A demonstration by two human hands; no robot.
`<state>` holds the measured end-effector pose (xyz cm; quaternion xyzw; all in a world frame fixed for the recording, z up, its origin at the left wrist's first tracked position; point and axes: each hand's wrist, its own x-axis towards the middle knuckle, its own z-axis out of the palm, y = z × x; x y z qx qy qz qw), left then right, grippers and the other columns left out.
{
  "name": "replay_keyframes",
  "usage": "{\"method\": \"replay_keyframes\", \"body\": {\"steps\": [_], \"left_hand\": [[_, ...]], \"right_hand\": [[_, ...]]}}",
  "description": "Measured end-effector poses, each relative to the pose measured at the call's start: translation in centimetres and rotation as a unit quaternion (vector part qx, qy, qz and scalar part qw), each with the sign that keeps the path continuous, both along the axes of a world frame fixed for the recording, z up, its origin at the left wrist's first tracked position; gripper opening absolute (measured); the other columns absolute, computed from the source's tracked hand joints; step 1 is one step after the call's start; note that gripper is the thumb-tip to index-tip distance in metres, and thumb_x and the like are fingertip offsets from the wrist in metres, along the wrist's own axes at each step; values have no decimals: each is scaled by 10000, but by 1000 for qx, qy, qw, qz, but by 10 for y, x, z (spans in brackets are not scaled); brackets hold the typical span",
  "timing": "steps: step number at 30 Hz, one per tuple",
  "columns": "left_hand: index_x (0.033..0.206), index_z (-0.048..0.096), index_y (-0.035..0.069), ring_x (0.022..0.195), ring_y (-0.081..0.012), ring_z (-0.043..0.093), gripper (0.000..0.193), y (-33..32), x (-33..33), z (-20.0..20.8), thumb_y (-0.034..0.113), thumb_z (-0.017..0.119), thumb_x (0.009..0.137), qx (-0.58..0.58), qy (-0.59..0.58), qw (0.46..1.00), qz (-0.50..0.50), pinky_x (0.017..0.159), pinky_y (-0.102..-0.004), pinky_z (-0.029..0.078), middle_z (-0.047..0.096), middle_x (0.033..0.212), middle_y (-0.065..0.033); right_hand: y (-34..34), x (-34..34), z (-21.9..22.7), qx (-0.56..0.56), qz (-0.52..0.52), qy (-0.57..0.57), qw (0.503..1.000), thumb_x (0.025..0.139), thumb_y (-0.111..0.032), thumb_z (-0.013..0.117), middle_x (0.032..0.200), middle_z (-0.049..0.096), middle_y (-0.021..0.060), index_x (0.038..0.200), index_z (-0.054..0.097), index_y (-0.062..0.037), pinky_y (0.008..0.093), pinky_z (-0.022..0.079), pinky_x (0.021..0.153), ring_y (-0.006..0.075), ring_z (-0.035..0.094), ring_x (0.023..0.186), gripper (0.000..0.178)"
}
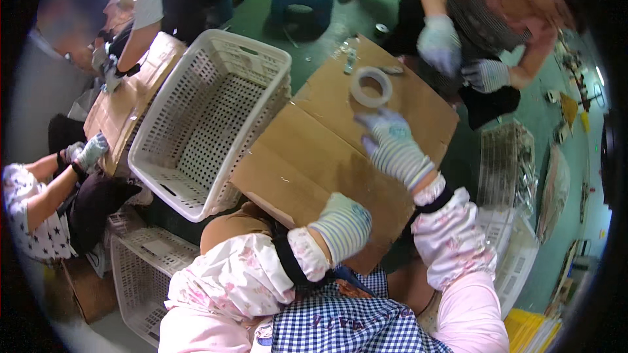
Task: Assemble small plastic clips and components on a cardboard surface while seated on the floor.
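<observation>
My right hand (392, 147) open, gloved fingers spread, reaching over cardboard sheet (314, 150). Tape roll (371, 86) lies flat just beyond fingertips, up-left, not touching. My left hand (343, 225) curled closed at cardboard's near edge, farther from roll, grip contents unclear.

Your left hand (341, 225) gloved, curled into loose fist, low before your chest. Your right hand (392, 146) gloved, stretched forward, fingers (374, 121) spread, holding nothing. Both forearms in floral sleeves.
</observation>
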<state>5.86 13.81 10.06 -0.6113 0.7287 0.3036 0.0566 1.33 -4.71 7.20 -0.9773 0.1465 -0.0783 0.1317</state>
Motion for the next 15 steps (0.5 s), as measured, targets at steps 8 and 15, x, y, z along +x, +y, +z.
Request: {"method": "replay_keyframes", "body": {"steps": [8, 15], "left_hand": [[890, 783, 90, 803, -285, 747, 180, 16, -29, -15, 203, 703, 775, -65, 63, 996, 18, 636, -448, 560, 768, 886, -106], [992, 770, 93, 926, -269, 731, 234, 31, -22, -2, 240, 706, 821, 8, 33, 999, -17, 700, -438, 530, 762, 1006, -99]], "right_hand": [[-120, 120, -51, -240, -120, 139, 953, 951, -316, 498, 1411, 544, 188, 1456, 472, -119, 563, 245, 1120, 407, 406, 1353, 543], [-110, 157, -104, -292, -54, 81, 952, 916, -278, 612, 1152, 696, 219, 1379, 575, -176, 540, 455, 987, 425, 630, 1130, 476]]}}
